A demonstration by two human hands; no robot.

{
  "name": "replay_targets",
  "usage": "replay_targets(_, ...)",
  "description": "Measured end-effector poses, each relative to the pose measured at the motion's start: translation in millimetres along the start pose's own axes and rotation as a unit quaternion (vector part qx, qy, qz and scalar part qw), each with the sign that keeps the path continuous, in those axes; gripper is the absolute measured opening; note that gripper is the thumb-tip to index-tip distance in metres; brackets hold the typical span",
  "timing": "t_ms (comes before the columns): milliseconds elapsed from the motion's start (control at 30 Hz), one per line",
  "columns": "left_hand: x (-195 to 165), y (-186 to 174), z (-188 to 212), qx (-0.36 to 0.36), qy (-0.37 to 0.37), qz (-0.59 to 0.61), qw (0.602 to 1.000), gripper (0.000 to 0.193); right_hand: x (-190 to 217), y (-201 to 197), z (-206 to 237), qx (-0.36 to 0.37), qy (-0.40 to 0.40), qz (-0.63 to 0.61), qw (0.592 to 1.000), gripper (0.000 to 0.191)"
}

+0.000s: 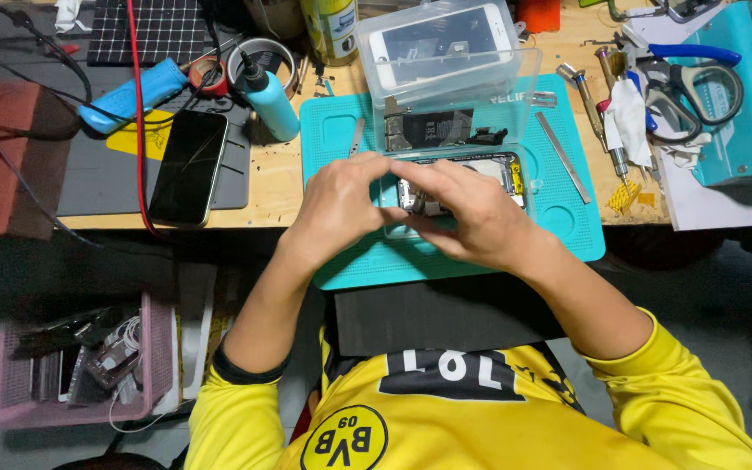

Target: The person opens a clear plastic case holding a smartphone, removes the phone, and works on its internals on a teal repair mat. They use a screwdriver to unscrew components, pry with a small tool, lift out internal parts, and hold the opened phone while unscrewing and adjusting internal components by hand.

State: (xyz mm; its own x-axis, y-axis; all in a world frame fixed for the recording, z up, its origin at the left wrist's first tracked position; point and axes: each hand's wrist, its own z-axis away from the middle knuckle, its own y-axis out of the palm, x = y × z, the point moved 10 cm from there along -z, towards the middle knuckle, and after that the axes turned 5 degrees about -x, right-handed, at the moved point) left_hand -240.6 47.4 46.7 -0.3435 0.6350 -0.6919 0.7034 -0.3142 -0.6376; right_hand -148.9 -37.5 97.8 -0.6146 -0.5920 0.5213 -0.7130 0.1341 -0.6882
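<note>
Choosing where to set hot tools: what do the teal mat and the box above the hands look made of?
Teal mat: likely silicone or rubber, matte, with a dotted moulded surface. Box: clear plastic, glossy; parts inside show through its walls.

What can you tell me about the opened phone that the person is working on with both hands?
The opened phone lies flat on a teal work mat, screen removed, showing metal parts, a yellow bit and dark components inside. Its frame looks like pale metal. The left hand and the right hand meet over its near end and hide that part, fingertips pressed onto the inside. A clear plastic box stands just behind it.
</note>
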Motion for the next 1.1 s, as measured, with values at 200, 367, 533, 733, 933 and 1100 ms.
replay_targets(200,-3.2,-4.5,1.0,0.002,0.019,0.027,0.999,0.049,-11.9,6.8,1.4,0.005,0.027,-0.033,0.999,0.071)
replay_targets(367,-6.8,-9.6,3.5,-0.014,0.047,0.021,0.999,0.036,-19.4,-2.6,3.3,-0.023,0.074,-0.122,0.99,0.07)
replay_targets(533,-7.7,-22.4,7.2,-0.063,0.067,0.034,0.995,0.021,-38.5,-16.4,-4.3,-0.049,0.131,-0.095,0.986,0.032)
replay_targets(733,-6.1,-33.6,12.0,-0.099,0.069,0.039,0.992,0.016,-48.4,5.3,-11.4,-0.01,0.171,-0.108,0.979,0.013)
replay_targets(933,-1.0,-31.0,13.5,-0.075,0.047,0.051,0.995,0.019,-61.3,11.7,-7.0,-0.006,0.218,-0.082,0.972,0.015)
replay_targets(1100,-2.8,-20.0,10.4,-0.039,0.059,0.031,0.997,0.029,-44.8,0.2,-4.5,-0.024,0.115,-0.103,0.988,0.02)
